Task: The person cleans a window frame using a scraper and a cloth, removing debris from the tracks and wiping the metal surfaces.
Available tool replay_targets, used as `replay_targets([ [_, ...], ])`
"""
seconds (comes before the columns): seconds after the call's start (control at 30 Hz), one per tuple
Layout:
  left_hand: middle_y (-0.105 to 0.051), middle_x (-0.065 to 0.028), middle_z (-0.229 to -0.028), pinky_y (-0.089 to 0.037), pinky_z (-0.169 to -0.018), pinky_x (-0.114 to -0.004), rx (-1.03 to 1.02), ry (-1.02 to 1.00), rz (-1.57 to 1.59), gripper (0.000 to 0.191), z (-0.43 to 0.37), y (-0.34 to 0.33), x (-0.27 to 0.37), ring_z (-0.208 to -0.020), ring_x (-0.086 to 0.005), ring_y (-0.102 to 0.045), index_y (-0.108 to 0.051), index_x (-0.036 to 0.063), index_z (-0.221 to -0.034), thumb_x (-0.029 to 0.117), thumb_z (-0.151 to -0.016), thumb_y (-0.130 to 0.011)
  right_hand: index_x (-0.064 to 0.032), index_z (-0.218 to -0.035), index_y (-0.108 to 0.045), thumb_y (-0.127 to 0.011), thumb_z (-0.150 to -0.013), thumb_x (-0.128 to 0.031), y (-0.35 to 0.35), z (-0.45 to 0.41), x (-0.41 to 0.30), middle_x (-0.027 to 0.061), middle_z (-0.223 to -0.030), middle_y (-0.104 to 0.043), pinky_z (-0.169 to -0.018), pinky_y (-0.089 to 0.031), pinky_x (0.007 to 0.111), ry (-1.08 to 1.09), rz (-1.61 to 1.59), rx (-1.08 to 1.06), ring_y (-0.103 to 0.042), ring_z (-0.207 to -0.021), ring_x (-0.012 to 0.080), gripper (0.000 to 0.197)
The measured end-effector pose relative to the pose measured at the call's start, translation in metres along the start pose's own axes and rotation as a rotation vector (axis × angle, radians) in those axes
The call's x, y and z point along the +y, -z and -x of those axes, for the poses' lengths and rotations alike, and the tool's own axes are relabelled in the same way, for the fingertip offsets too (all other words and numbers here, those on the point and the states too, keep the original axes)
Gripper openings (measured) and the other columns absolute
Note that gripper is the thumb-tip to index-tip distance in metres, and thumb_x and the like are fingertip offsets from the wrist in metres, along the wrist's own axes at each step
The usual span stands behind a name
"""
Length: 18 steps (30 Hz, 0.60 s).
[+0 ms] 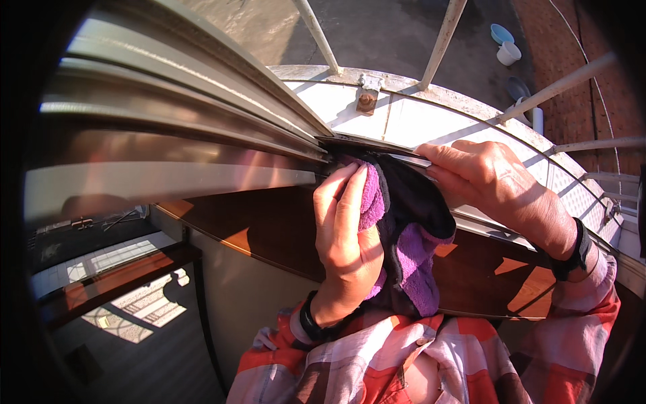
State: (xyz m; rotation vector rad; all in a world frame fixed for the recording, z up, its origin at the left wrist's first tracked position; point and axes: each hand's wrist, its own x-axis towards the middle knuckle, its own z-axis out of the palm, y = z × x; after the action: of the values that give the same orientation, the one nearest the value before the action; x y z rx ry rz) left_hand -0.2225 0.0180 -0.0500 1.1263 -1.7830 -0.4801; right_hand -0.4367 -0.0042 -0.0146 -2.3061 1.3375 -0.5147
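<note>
My left hand [348, 237] pinches a purple fleece cloth [372, 202] with a dark edge and dark backing, pressed at the lower corner of a metal window frame [202, 111]. The rest of the cloth hangs down in front of my checked shirt. To the right, my right hand [484, 171] grips the end of a thin, dark flat strip [376, 145] that lies along the window track [484, 228] and reaches into the corner beside the cloth. What the strip is I cannot tell. Its far end is hidden in shadow at the frame.
A brown wooden sill [272, 237] runs below the track. Outside, a white ledge [419, 118] has metal railing bars [439, 45] and a rusty bracket [367, 101]. Far below lie a blue basin [502, 34] and a white bucket [508, 53]. A floor with sunlit patches shows at lower left.
</note>
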Motion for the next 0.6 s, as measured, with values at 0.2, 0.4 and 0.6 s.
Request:
replay_targets([
  [0.2,-0.054,-0.0216,-0.114,-0.049,-0.090,-0.037,-0.039,0.006,-0.006,0.051,0.004,0.006,0.002,-0.103,-0.0353,-0.059,-0.055,-0.0073,-0.120,-0.019,-0.071,-0.052,-0.0039,-0.109,-0.061,-0.066,-0.085,-0.013,-0.001,0.012,-0.007,0.0151,-0.071,-0.061,-0.054,-0.048,0.040,0.006,0.084,0.013,-0.063,-0.064,0.0326,0.026],
  [0.4,-0.054,-0.0198,-0.116,-0.053,-0.084,-0.035,-0.144,-0.001,0.062,0.043,0.014,0.007,0.004,-0.100,-0.0334,-0.061,-0.060,-0.0035,-0.116,-0.014,-0.074,-0.058,-0.0036,-0.113,-0.060,-0.066,-0.085,-0.010,0.025,0.048,-0.023,0.0138,-0.072,-0.060,-0.054,-0.049,0.039,-0.154,0.093,-0.073,-0.063,-0.064,0.0322,0.030],
  [0.6,-0.056,-0.0199,-0.116,-0.052,-0.084,-0.034,-0.222,-0.055,0.231,0.039,0.011,0.007,0.007,-0.100,-0.0320,-0.061,-0.062,-0.0033,-0.114,-0.009,-0.076,-0.065,-0.0021,-0.116,-0.059,-0.064,-0.086,-0.007,0.023,0.067,-0.023,0.0145,-0.077,-0.062,-0.059,-0.050,0.039,-0.240,0.011,-0.045,-0.063,-0.067,0.0323,0.030],
])
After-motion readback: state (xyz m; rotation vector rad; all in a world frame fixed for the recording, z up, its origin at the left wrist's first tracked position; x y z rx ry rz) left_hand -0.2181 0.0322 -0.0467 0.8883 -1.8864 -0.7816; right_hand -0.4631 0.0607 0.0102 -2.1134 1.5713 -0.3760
